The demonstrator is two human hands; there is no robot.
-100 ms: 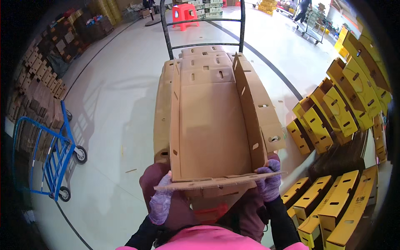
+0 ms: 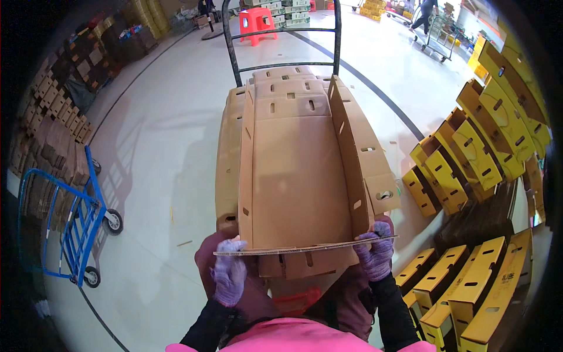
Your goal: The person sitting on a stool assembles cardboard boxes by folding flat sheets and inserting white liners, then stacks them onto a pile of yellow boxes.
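In front of me lies a partly folded brown cardboard box (image 2: pixel 296 182), its two long sides standing and its far end flat. The near end panel (image 2: pixel 308 250) is seen almost edge-on. At that panel's left corner my left hand (image 2: pixel 229 274), in a purple knit glove, is closed on the cardboard. My right hand (image 2: pixel 376 255), gloved alike, grips the right corner beside the standing right side. Some fingertips are hidden behind the panel. Beneath the box are flat cardboard sheets (image 2: pixel 227 170) with slotted holes.
A dark metal cart handle (image 2: pixel 281 66) rises beyond the sheets. To the left stands a blue hand cart (image 2: pixel 82 223). Yellow folded boxes (image 2: pixel 454 176) line the right side. A red stool (image 2: pixel 257 23) stands far off, and a person (image 2: pixel 423 16) is by a trolley (image 2: pixel 438 38).
The near end panel has tilted from a slanted position to a nearly edge-on one, its right end slightly higher. Both hands have shifted slightly with it and keep their hold.
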